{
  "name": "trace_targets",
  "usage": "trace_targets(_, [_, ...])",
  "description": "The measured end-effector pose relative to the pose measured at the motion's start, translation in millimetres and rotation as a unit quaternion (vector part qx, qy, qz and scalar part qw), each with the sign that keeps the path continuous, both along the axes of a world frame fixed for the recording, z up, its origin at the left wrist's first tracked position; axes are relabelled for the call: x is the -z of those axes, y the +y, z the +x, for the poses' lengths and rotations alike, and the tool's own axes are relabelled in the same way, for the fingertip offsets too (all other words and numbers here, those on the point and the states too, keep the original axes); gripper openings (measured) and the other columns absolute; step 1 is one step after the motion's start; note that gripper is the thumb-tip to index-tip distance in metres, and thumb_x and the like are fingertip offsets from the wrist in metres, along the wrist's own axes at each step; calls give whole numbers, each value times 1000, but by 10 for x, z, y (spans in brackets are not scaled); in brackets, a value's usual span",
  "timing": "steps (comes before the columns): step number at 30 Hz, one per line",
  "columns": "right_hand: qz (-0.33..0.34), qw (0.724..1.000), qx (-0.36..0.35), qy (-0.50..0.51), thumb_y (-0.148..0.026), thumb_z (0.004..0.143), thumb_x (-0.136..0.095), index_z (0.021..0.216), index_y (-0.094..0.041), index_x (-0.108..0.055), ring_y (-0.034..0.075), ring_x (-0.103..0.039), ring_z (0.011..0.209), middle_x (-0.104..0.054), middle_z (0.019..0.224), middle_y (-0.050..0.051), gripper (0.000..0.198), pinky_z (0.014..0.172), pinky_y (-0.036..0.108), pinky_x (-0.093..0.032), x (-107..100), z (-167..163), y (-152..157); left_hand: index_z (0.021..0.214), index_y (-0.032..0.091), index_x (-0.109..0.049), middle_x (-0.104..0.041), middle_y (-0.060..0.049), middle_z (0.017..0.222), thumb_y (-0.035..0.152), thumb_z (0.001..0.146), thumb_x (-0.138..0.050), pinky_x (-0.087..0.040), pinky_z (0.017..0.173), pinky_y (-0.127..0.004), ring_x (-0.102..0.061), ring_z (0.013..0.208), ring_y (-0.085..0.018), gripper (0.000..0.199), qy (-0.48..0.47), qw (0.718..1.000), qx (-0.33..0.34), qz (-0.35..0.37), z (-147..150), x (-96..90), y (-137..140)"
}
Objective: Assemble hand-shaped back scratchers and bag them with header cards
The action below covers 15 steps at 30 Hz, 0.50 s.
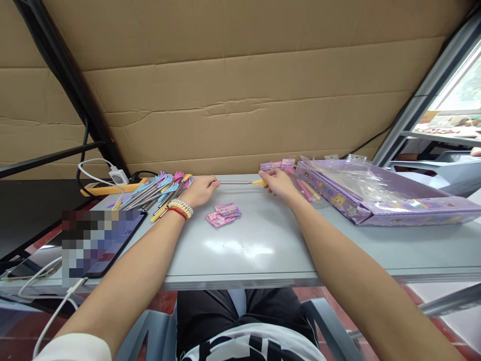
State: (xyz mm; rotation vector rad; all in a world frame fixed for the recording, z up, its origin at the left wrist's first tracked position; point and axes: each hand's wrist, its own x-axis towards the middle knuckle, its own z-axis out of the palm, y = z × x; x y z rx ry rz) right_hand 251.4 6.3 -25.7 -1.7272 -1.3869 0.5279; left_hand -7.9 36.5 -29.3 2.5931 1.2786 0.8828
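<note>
Between both hands (203,190) (278,183) — yellow-ended rod (236,182).

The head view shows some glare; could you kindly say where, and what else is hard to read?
Head view throughout: glare whitens the grey table below the pink cards; the window, upper right, looks washed out; a blocky mosaic hides part of the tablet; the metal rod is too thin for detail.

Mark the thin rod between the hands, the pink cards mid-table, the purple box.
Thin rod (236,182): head view, on its metal shaft.
Pink cards (228,210): head view, on an upper card.
Purple box (417,214): head view, on its near wall.
</note>
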Motion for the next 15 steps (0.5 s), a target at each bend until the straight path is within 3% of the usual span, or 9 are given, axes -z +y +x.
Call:
trace_targets(4, [9, 997, -72, 23, -50, 81, -53, 62, -19, -49, 9, -40, 38, -51, 48, -1, 37, 40, 23, -30, -26, -39, -42, 67, 18, -51, -54, 0, 63, 42, 85, -37, -34, 59, -26, -45, 61, -14, 33, -7, 1000, 6, -16, 50, -38, -77])
trace_targets(9, [47, 992, -10, 116, -43, 74, -58, 56, -20, -45, 9, -35, 38, -39, 42, -5, 32, 38, 23, -22, -86, -68, -81, 55, 19, -34, -31, 4, 53, 44, 83, -38, -24, 52, -27, -29, 52, -10, 38, -3, 997, 34, -72, 128, -119, -208])
trace_targets(15, [102, 994, 18, 19, -35, 69, -58, 48, -20, -35, 8, -31, 45, -35, 44, -5, 35, 46, 24, -24, -88, -29, -98, 54, 20, -23, -21, 4, 54, 46, 84, -36, -19, 51, -28, -22, 52, -10, 42, 21, 991, 60, -119, 177, -135, -279])
